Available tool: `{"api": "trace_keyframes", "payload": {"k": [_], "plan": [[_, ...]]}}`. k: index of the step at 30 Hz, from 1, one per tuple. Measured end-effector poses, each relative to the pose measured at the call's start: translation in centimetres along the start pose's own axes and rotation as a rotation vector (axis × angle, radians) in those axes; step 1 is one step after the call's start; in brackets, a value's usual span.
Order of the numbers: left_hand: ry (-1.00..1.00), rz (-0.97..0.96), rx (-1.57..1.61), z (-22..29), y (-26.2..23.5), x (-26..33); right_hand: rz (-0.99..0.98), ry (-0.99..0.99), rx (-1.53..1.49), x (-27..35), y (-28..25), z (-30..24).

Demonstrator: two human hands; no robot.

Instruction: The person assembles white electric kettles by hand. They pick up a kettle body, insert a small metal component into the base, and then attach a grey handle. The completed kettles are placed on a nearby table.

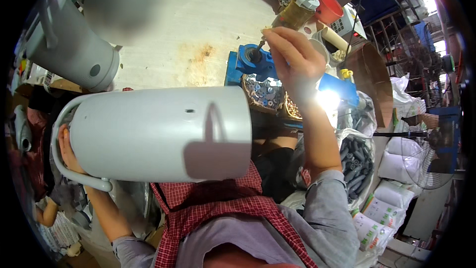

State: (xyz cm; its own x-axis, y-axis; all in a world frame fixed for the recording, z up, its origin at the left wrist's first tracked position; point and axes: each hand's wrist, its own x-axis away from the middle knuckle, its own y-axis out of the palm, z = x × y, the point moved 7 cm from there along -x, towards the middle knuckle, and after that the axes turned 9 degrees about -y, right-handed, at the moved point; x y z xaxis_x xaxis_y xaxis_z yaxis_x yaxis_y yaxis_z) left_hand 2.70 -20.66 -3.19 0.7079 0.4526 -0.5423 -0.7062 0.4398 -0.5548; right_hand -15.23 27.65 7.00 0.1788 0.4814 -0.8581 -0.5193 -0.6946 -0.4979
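Note:
A large pale grey cylindrical container point(163, 134) lies on its side across my lap, with a looped handle point(58, 144) at its left end and a small dark slot in its wall. My left hand point(69, 150) grips that end inside the handle loop, its fingers partly hidden. On the right, my right hand point(295, 59) is closed in a pinch above a blue metal fixture point(255, 59). The fingertips meet at the top of a thin dark stem, and what they pinch is too small to tell. Metal washers point(265, 94) and copper-coloured small parts point(292, 106) sit beside the fixture.
More grey containers point(74, 44) stand on the pale table point(183, 20). A lidded jar point(297, 10) and a red cup point(328, 9) are at the far right. A bag of dark grey parts point(356, 168) and a fan point(429, 154) are to the right. Another person's hand point(47, 213) shows at lower left.

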Motion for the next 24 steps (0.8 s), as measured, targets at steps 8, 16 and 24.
{"api": "trace_keyframes", "payload": {"k": [8, 16, 24], "plan": [[-0.572, 0.132, 0.551, -4.5, 1.4, 1.2, -0.008, 0.058, 0.030, 0.9, -0.3, 0.2], [-0.510, 0.184, 0.716, 7.7, 11.8, -2.6, -0.061, 0.901, -0.526, 9.3, -3.4, -2.3], [-0.313, -0.237, 1.088, 20.2, 23.0, 1.2, 0.580, 1.258, -0.592, 21.7, -9.4, 1.4]]}}
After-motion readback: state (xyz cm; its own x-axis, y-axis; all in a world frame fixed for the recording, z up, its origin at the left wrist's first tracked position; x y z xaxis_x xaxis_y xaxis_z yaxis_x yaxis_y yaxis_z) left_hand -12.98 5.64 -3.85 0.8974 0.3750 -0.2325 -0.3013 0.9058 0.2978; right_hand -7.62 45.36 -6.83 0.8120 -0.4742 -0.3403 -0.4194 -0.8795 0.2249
